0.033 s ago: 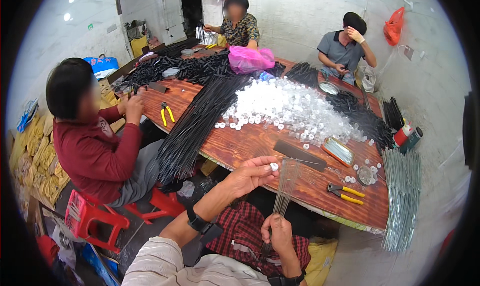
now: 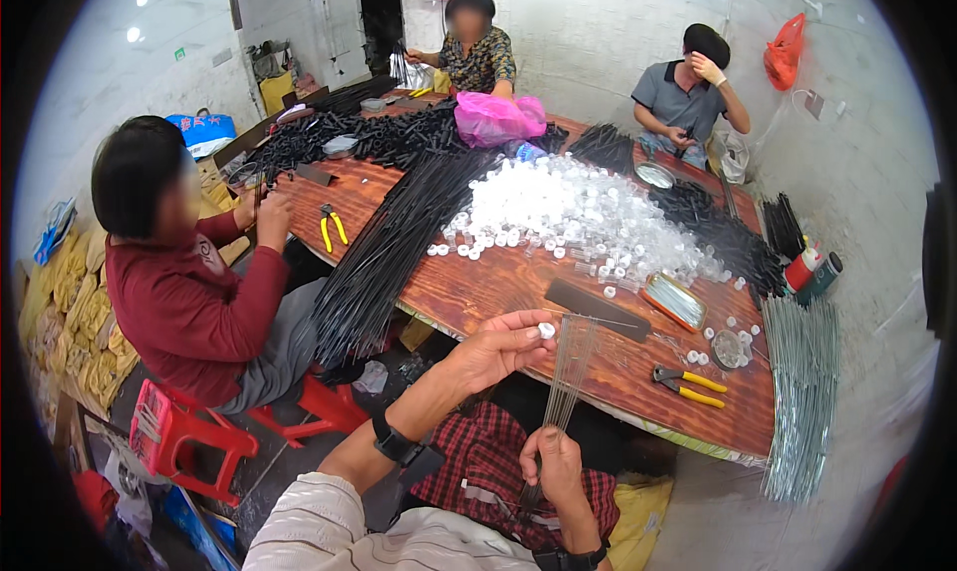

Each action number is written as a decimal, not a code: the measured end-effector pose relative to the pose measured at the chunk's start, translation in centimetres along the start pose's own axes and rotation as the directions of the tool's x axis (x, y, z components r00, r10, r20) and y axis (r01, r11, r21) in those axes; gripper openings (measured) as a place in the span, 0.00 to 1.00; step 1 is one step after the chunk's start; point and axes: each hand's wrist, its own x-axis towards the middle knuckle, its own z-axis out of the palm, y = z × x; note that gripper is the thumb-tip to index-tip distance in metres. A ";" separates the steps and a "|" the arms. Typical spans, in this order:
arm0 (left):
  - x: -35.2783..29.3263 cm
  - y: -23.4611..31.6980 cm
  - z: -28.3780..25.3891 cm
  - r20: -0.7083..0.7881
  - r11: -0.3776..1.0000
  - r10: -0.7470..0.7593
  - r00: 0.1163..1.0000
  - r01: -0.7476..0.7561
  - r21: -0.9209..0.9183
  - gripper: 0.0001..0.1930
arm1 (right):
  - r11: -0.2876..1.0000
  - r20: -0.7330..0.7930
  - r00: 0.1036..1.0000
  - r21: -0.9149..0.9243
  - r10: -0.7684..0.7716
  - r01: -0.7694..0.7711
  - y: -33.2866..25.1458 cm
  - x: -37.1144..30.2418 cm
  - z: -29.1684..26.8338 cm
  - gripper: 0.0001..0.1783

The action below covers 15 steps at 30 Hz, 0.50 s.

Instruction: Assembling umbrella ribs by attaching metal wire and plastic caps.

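Observation:
My left hand (image 2: 498, 352) pinches a small round white cap (image 2: 545, 331) between thumb and fingertips, just over the table's near edge. Lower and to the right, my right hand (image 2: 554, 467) is closed around a bundle of thin metal rods (image 2: 568, 372). The rods stand up from my fist, and their upper ends fan out beside the cap. Behind them a dark flat bar (image 2: 598, 308) lies on the wooden table (image 2: 469, 297). Cutting pliers with yellow handles (image 2: 690, 385) rest to the right. Farther back spreads a large heap of white caps and clear plastic pieces (image 2: 568, 207).
Long black rods (image 2: 399, 242) overhang the table's near edge at left; silvery rods (image 2: 800, 396) hang over at right. A tin (image 2: 675, 302) and a clear dish (image 2: 731, 350) stand near the pliers. Three people sit around the table, one close on my left (image 2: 189, 282). Red stools (image 2: 199, 436) stand nearby.
My hands, the cap and the rods look unmoved. The person on the left has shifted their raised hand slightly.

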 end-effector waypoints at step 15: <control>0.0 2.2 2.1 -0.055 0.997 0.066 0.996 -0.067 -0.025 0.19 | 0.998 0.011 1.000 -0.061 0.023 -0.022 -0.7 -1.2 0.9 0.26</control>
